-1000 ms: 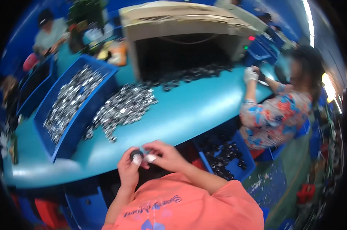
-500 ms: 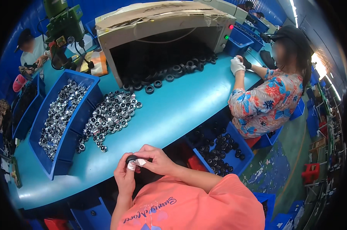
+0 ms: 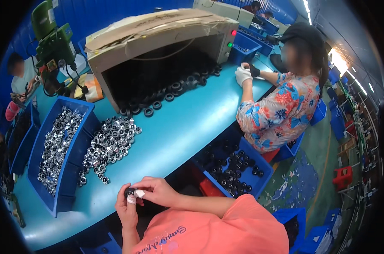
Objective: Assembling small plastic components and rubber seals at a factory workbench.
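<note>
Close to the table's near edge, my left hand (image 3: pixel 126 208) and my right hand (image 3: pixel 157 191) meet around a small black wheel (image 3: pixel 129 192). Fingers and thumbs of both hands press on it, and white wraps cover the thumb tips. Some of the wheel is hidden by my fingers. Beyond my hands lies a loose heap of shiny silver hubs (image 3: pixel 109 142) on the teal table. A blue bin (image 3: pixel 65 186) full of similar silver hubs stands left of the heap.
Black rings (image 3: pixel 169 97) spill from a box-shaped machine (image 3: pixel 96 67) at the back. A blue bin (image 3: pixel 259 180) of black wheels sits below the table, right of me. Across from it a person (image 3: pixel 281 101) in a flowered top works at the table. A green press (image 3: pixel 52 42) stands back left.
The whole view has shifted, so most things sit further left and the table's contents lower. In my fingers the black wheel has turned slightly; both hands keep hold of it.
</note>
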`<state>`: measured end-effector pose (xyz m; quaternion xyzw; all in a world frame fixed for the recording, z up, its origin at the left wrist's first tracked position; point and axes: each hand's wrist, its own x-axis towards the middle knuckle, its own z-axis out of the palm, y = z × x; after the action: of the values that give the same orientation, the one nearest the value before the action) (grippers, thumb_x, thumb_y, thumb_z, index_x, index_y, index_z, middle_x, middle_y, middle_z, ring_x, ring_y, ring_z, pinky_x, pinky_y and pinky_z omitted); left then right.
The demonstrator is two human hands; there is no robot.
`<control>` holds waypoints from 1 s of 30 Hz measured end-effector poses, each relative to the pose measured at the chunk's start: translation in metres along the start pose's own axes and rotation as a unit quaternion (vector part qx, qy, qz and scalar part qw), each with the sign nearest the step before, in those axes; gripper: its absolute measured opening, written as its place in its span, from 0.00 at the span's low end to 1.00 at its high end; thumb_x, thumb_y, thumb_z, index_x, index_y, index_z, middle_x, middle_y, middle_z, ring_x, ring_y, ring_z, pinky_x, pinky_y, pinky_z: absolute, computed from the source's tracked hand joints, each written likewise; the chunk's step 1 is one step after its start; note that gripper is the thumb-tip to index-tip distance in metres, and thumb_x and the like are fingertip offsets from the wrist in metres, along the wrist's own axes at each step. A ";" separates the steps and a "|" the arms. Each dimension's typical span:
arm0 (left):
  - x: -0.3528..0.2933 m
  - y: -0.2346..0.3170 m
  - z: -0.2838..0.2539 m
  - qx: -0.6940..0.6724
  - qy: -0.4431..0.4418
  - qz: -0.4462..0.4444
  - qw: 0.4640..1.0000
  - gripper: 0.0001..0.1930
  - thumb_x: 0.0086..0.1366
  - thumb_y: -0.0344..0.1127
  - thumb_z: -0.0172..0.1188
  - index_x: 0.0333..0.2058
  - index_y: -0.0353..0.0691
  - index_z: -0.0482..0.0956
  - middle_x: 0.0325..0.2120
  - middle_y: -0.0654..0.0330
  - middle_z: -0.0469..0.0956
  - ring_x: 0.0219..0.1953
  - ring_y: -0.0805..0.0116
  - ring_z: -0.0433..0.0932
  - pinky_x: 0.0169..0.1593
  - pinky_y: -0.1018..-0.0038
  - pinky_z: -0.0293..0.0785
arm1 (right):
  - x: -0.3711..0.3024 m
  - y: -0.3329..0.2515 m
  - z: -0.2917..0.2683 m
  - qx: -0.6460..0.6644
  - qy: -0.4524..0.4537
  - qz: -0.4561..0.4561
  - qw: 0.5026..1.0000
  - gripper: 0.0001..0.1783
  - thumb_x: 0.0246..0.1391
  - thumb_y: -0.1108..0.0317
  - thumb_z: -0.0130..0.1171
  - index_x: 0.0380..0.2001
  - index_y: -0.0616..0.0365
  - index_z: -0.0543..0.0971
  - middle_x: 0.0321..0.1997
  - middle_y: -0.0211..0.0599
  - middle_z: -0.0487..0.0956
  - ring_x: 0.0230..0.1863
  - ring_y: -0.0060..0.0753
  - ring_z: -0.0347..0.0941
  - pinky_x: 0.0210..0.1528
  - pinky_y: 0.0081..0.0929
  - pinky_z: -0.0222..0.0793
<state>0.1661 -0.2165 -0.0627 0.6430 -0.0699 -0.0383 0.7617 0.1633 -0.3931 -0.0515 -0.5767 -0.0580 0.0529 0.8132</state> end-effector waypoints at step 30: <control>0.003 0.030 -0.019 -0.029 -0.025 -0.127 0.991 0.26 0.75 0.31 0.60 0.69 0.42 0.71 0.40 0.62 0.82 0.36 0.78 0.79 0.35 0.80 0.77 | 0.024 0.007 0.001 -0.074 -0.008 0.057 0.996 0.16 0.62 0.80 0.62 0.52 0.64 0.86 0.43 0.34 0.85 0.41 0.22 0.82 0.42 0.21 0.79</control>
<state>0.1713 -0.1933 -0.0365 0.6231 -0.0055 -0.1525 0.7671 0.1869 -0.3859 -0.0568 -0.6373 -0.0355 0.0989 0.7634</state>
